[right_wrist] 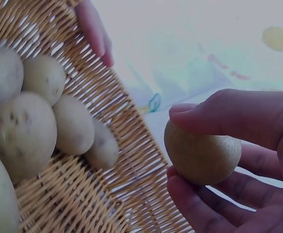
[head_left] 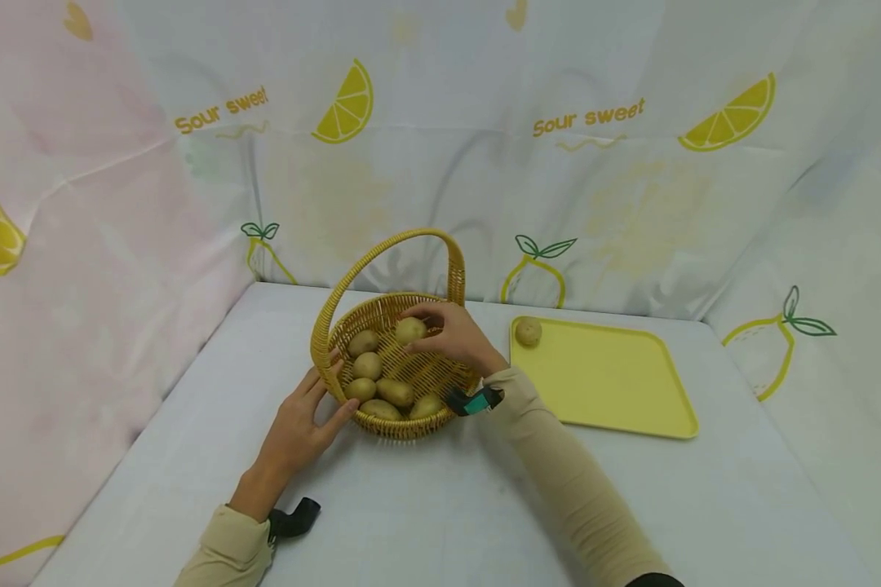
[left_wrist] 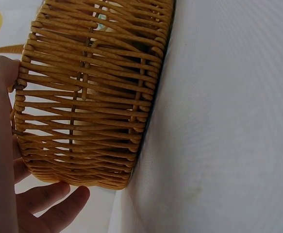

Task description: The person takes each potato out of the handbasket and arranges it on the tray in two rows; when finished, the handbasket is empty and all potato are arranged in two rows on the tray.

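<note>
One left hand has its fingers spread, resting against the side of a wicker basket, which stands on the white bench. Inside the basket, six potatoes are visible. Over the basket, the right hand pinches one more potato between thumb and fingers. At right, a yellow tray carries a single potato in its far left corner

The basket is golden-brown with a criss-cross weave. Inside the basket, the potatoes are dull yellow-brown, some dark-specked. Right of the basket, the tray is plain yellow; beneath the basket, the table is white. Behind the basket, the whitish curtain bears yellow lemon slices, green leaves and orange-yellow lettering.
</note>
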Demonstrator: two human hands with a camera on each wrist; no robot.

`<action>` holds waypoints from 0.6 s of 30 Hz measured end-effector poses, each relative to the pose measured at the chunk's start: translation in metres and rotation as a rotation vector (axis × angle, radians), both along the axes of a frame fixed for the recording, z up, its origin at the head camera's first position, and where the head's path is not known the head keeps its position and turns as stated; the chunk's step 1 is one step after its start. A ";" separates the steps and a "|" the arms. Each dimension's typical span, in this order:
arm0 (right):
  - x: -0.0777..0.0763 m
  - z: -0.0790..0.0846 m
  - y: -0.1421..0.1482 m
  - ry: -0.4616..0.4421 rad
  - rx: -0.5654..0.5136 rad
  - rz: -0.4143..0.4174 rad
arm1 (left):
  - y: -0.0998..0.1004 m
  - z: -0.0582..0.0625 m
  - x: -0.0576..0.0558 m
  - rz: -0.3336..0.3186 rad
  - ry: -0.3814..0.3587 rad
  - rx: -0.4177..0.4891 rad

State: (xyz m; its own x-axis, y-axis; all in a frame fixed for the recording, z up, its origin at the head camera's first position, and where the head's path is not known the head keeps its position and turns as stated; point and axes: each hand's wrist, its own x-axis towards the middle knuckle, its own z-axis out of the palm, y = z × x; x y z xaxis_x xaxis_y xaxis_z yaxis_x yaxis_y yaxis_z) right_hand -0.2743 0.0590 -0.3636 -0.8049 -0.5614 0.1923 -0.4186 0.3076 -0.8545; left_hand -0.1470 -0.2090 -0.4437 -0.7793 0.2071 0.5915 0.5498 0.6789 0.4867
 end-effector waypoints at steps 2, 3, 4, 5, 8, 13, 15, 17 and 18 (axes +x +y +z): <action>0.005 0.000 0.003 -0.004 -0.033 -0.011 | 0.001 0.000 0.000 0.002 -0.003 -0.002; 0.007 0.000 0.005 -0.006 -0.049 -0.014 | 0.001 0.001 0.000 0.004 -0.004 -0.003; 0.009 0.000 0.006 -0.005 -0.061 -0.019 | 0.001 0.001 0.000 0.005 -0.005 -0.004; 0.011 -0.001 0.008 -0.005 -0.073 -0.024 | 0.002 0.001 0.000 0.005 -0.008 -0.003; 0.015 -0.002 0.013 0.003 -0.094 -0.035 | 0.002 0.002 0.001 0.006 -0.012 -0.004; 0.021 -0.004 0.022 0.016 -0.092 -0.057 | 0.001 0.000 0.001 0.001 -0.004 -0.004; 0.023 -0.003 0.025 0.017 -0.086 -0.069 | 0.001 0.000 0.001 -0.002 -0.002 0.000; 0.024 -0.002 0.029 0.014 -0.088 -0.078 | 0.000 0.000 0.001 -0.004 -0.001 0.004; 0.025 0.000 0.031 0.014 -0.092 -0.082 | 0.000 0.000 0.001 -0.005 -0.001 0.005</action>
State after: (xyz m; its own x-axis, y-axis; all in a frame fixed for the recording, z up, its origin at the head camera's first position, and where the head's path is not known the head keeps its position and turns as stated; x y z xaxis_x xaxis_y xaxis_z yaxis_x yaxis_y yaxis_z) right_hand -0.2498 0.0902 -0.3640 -0.8440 -0.4735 0.2519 -0.4078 0.2615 -0.8748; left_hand -0.1460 -0.2088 -0.4439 -0.7790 0.2076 0.5916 0.5523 0.6738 0.4908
